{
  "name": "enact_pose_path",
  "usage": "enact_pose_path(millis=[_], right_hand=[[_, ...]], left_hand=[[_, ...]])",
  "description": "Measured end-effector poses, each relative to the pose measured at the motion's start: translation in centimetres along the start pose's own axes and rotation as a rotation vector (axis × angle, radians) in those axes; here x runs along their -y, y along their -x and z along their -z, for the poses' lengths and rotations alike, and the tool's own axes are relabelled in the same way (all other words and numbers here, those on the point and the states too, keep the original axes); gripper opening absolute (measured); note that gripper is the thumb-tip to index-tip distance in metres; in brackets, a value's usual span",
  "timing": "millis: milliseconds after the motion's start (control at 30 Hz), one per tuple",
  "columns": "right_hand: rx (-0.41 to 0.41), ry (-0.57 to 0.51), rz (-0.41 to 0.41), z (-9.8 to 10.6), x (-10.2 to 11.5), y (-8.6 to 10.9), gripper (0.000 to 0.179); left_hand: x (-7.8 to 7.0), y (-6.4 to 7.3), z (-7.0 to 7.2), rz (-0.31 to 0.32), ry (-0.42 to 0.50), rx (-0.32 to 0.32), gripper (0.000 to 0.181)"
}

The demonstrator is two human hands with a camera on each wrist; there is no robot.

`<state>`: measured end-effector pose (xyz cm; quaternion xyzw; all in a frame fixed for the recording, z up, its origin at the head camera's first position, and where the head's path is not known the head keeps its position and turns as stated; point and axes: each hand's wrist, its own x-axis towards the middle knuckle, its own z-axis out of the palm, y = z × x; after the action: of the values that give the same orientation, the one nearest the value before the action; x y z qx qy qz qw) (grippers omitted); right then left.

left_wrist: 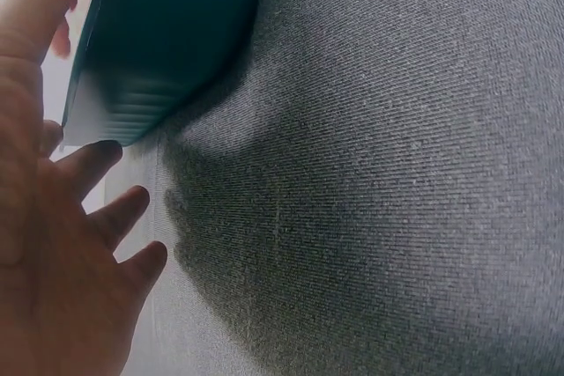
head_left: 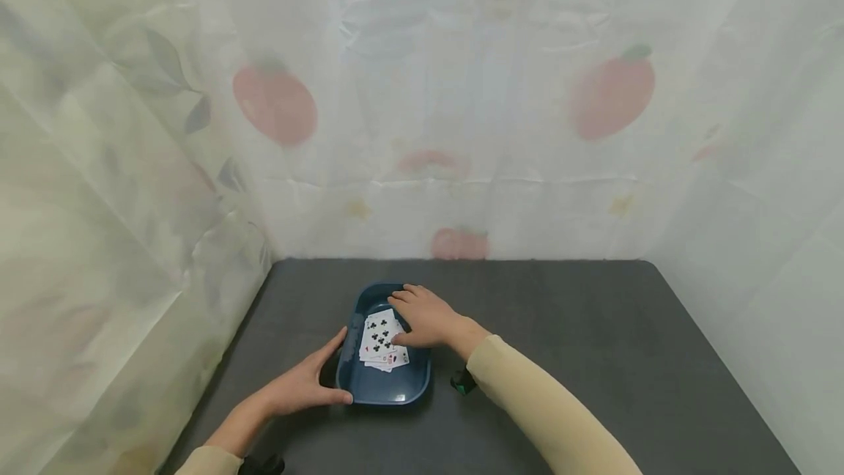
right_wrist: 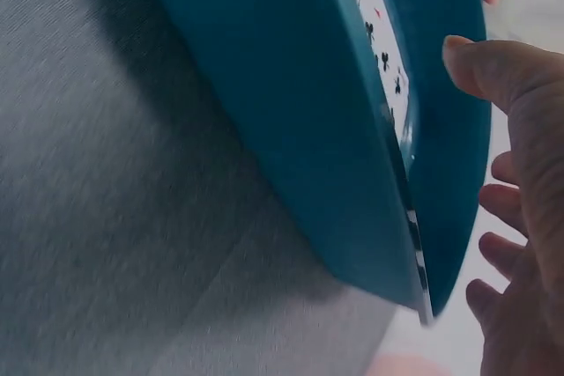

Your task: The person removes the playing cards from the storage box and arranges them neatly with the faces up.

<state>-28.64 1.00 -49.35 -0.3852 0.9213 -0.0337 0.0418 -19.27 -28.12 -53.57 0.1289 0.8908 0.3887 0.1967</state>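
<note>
Cards: a small pile of playing cards (head_left: 379,328) lay face up and overlapping on the floor of a tray, around its middle; the uppermost one showed black clubs, and red marks showed on cards beneath it at the near side.
Tray: the blue tray (head_left: 385,388), with raised walls and rounded corners, stood on the worktop, left of its middle.
Left hand: the left hand (head_left: 300,384) was at the tray's left side, thumb tip at the near left corner and a forefinger at the left rim farther back.
Left grip: spread wide and unclenched, fingers extended against the outside of the tray.
Right hand: the right hand (head_left: 431,319) was above the tray's right side, fingers over the far right corner, thumb inside the outline near the right edge of the pile; the right wrist view showed a gap between thumb and cards.
Right grip: released, with nothing seen in it.
Sleeves: cream sleeves (head_left: 550,410) covered both forearms.
Worktop: dark grey and fabric-like, the worktop (head_left: 593,358) extended well to the right of the tray.
Curtain: a pale curtain (head_left: 494,108) with red fruit prints hung behind the far edge.
</note>
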Motion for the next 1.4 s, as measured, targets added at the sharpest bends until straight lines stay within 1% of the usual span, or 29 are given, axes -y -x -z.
enact_pose_path(millis=[167, 300, 500, 867, 1000, 1133, 1233, 1400], right_hand=[[0.042, 0.025, -0.013, -1.0, 1.1, -1.6, 0.082], [0.067, 0.036, -0.029, -1.4, 1.7, -2.3, 0.082], [0.115, 0.072, -0.073, -1.4, 2.3, -2.6, 0.081], [0.169, 0.034, -0.089, -2.1, 3.0, -3.3, 0.084], [0.189, 0.018, -0.111, -2.3, 3.1, -3.3, 0.083], [0.193, -0.005, -0.129, -2.2, 3.0, -3.2, 0.079], [0.173, -0.002, -0.117, -2.2, 2.9, -3.3, 0.075], [0.149, 0.034, -0.087, -2.3, 2.7, -3.4, 0.071]], left_hand=[[0.1, 0.1, -0.2, 0.008, 0.012, 0.014, 0.115], [0.0, 0.0, -0.2, 0.022, 0.021, 0.027, 0.117], [-0.4, 0.0, -0.2, 0.034, 0.010, 0.025, 0.118], [0.0, -0.1, -0.8, 0.057, 0.027, 0.015, 0.117], [0.0, 0.0, -0.8, 0.061, 0.032, 0.012, 0.117], [-0.1, 0.0, -0.8, 0.061, 0.035, 0.013, 0.116], [-0.1, 0.1, -0.8, 0.060, 0.037, 0.016, 0.116], [0.0, 0.1, -0.8, 0.053, 0.035, 0.019, 0.115]])
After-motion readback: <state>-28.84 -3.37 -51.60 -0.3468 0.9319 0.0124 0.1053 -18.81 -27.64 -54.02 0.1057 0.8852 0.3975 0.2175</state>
